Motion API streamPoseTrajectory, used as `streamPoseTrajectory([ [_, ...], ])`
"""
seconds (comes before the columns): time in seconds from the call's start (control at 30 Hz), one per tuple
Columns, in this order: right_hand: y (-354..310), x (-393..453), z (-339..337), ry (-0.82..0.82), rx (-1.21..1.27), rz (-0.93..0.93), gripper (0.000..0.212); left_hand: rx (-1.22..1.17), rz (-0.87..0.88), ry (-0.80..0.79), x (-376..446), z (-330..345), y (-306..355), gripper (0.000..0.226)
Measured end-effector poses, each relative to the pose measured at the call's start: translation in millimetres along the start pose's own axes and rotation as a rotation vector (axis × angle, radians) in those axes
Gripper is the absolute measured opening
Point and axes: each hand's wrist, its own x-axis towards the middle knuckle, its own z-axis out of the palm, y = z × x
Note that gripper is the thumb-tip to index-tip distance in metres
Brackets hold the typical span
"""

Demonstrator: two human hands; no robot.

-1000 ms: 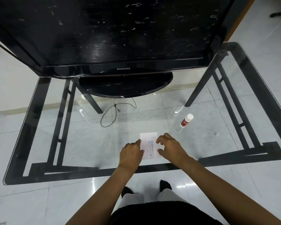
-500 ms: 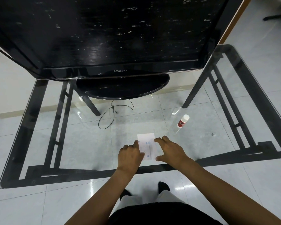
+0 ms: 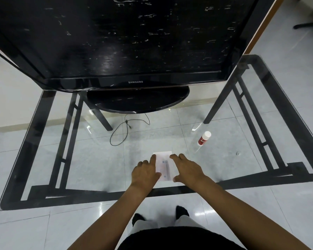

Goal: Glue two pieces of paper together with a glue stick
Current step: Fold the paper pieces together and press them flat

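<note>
Pressing flat on the thin white printed paper (image 3: 164, 166), the open left hand (image 3: 144, 175) and right hand (image 3: 186, 170) grasp nothing; light, floppy, likely slippery on glass, it seems best pinched at an edge.

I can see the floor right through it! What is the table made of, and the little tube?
The table top looks like clear glass: floor tiles show through it. The glue stick seems smooth plastic, with a white cap and red label.
</note>
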Motion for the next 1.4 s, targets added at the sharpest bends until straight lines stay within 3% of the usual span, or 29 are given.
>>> streamPoseTrajectory([
  [0.37, -12.4, 11.5, -15.8, -0.101, -0.038, -0.013, 0.098, -0.051, 0.014, -0.059, 5.9, -5.2, -4.7, 0.073],
  [0.5, -23.3, 8.6, -18.4, -0.033, -0.319, -0.003, 0.094, 0.06, 0.023, -0.068, 3.3, -4.8, -2.9, 0.076],
  [0.57, -28.7, 4.2, -17.7, 0.062, -0.442, -0.14, 0.082, 0.185, 0.019, -0.033, 0.4, -4.2, -2.2, 0.077],
  [0.67, -30.8, 4.2, -13.1, 0.034, -0.389, -0.34, 0.073, 0.302, 0.075, 0.017, 0.5, 3.9, -2.1, 0.079],
  [0.83, -21.6, 9.7, -7.2, -0.117, -0.239, -0.337, 0.103, 0.363, 0.214, -0.054, 0.0, 16.4, -10.3, 0.072],
  [0.9, -17.5, 11.0, -11.3, -0.166, -0.122, -0.313, 0.089, 0.365, 0.248, -0.049, 0.9, 11.0, -12.6, 0.07],
  [1.0, -16.3, 14.6, -18.8, -0.11, -0.043, -0.292, 0.059, 0.344, 0.295, -0.068, 3.8, -1.4, -14.2, 0.066],
  [1.17, -20.5, 17.3, -2.3, 0.088, -0.29, -0.29, 0.059, 0.425, 0.389, -0.099, 4.3, -11.9, -30.4, 0.065],
  [1.4, -22.9, 11.3, 15.2, 0.115, -0.363, -0.244, 0.064, 0.509, 0.565, -0.076, -31.1, -0.6, -54.4, 0.061],
])
